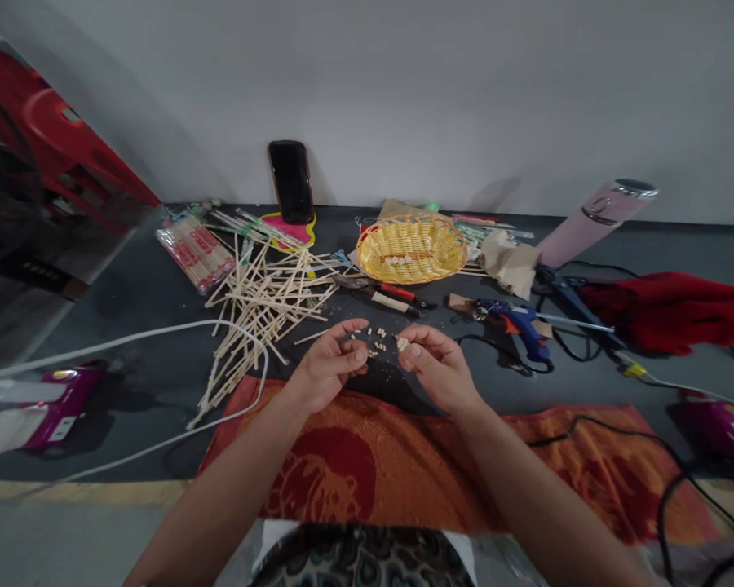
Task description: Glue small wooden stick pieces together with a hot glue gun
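Both of my hands are over the dark table, a small gap between them. My right hand (pixel 439 368) pinches a little cluster of pale cut stick pieces (pixel 402 344) between thumb and fingers. Opposite it, my left hand (pixel 330 364) has thumb and fingers closed together; what they hold, if anything, is hidden. Several short cut stick pieces (pixel 380 333) lie on the table between the hands, with crumbs around them. Just beyond are pliers (pixel 358 282) and a cutter with a pale handle (pixel 391 302). A yellow woven basket (pixel 376 244) holds a few more small pieces.
Loose thin sticks (pixel 263 293) pile up at left beside a packet of sticks (pixel 194 254). A phone (pixel 292 181) leans on the wall. At right are a blue glue gun (pixel 522 322), a pink flask (pixel 593 220) and red cloth (pixel 673 310). An orange towel (pixel 404 465) covers the near edge; cables cross both sides.
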`<state>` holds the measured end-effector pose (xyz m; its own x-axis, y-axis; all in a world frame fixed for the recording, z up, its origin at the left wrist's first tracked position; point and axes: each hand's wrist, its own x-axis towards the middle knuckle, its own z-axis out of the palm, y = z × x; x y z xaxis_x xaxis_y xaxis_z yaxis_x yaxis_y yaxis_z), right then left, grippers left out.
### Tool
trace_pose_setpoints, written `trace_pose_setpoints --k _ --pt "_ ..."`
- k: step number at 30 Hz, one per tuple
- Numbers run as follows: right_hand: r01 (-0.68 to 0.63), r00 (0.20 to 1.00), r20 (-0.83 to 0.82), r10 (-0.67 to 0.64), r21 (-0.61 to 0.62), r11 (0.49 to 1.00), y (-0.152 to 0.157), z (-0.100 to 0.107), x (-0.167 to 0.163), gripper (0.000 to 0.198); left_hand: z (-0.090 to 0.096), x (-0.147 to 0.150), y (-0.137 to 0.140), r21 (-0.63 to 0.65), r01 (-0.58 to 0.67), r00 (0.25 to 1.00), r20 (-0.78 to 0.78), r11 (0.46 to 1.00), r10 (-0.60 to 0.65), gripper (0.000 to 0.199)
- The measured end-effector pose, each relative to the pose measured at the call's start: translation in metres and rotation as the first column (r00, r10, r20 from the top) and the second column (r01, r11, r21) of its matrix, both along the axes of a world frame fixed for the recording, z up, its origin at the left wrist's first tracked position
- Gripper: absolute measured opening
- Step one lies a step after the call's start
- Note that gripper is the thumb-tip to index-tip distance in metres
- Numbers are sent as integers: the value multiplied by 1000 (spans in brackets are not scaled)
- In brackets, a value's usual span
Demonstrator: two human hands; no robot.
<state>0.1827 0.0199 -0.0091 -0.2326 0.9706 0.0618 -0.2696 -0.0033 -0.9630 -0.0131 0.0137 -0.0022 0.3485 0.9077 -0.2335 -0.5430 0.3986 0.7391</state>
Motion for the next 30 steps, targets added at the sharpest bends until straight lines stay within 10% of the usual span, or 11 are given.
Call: trace_pose_setpoints --k 30 --pt "-72 968 250 2 269 961 -1 6 -1 18 5 2 0 8 -95 990 -100 995 95 53"
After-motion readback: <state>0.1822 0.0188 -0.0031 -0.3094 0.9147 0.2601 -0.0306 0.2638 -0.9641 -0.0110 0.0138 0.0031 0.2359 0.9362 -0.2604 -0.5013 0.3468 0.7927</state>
